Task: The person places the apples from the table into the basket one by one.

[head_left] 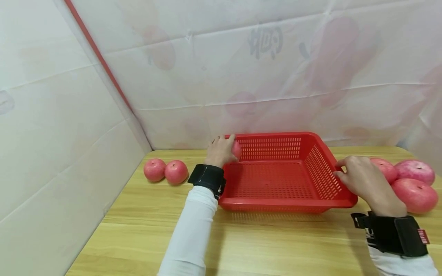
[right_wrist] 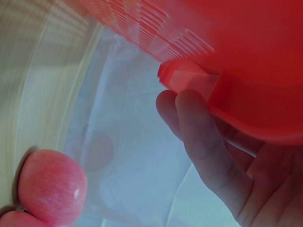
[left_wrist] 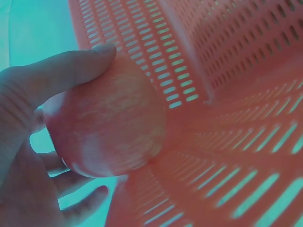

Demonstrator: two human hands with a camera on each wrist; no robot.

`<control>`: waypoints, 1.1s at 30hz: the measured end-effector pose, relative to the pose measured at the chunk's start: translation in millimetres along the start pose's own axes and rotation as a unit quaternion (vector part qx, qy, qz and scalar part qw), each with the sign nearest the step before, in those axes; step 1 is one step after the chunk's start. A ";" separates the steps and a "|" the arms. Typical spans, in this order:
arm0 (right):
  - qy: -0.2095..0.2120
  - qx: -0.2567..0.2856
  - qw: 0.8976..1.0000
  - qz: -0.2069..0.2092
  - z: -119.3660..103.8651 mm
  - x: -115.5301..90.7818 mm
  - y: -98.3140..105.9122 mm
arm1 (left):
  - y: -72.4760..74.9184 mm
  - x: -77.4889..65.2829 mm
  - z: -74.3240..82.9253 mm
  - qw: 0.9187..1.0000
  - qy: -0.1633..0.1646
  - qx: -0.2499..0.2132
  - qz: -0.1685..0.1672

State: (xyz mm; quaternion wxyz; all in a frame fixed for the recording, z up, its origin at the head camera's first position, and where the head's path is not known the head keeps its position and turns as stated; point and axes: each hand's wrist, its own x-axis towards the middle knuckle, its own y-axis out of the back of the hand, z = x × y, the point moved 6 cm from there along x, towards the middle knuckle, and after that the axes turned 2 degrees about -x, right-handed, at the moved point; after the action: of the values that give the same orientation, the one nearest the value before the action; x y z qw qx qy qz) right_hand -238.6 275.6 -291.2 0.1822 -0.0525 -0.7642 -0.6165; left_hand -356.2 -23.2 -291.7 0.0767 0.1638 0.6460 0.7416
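A red plastic basket [head_left: 269, 178] with slotted walls stands on the table between both hands. At its left end, my left hand [head_left: 221, 150] grips a pinkish-red apple [head_left: 236, 149]. In the left wrist view the thumb lies over the top of that apple [left_wrist: 106, 118], with the other fingers around its far side, just inside the basket wall [left_wrist: 137, 38]. My right hand [head_left: 364, 182] holds the basket's right rim, its fingers curled at the edge. The right wrist view shows those fingers [right_wrist: 203, 137] against the red rim [right_wrist: 255, 125].
Two apples [head_left: 176, 172] sit side by side on the wooden table [head_left: 145, 237], left of the basket. Three more, among them a large front apple [head_left: 415, 195], cluster beyond my right hand. A pale cloth wall [head_left: 214, 76] rises behind the basket and another on the left.
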 end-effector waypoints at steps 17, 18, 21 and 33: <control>0.002 -0.008 1.000 0.003 -1.2 0.5 0.0 | -12.6 6.3 6.9 0.995 -0.031 0.083 -0.044; 0.002 -0.007 1.000 0.002 -0.8 0.3 0.2 | -13.0 6.7 7.8 0.995 -0.034 0.086 -0.048; 0.001 -0.005 1.000 0.004 0.3 -0.5 1.0 | -15.4 7.3 10.1 0.994 -0.037 0.085 -0.063; -0.004 0.000 1.000 -0.001 0.1 -0.3 -0.1 | -29.5 9.0 11.8 0.994 -0.024 0.056 -0.087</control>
State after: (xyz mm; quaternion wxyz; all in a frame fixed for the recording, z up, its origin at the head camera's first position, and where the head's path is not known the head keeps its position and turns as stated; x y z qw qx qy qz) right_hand -238.4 275.7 -291.4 0.1789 -0.0541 -0.7651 -0.6162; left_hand -363.5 -4.7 -318.1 0.1474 0.1288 0.6963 0.6906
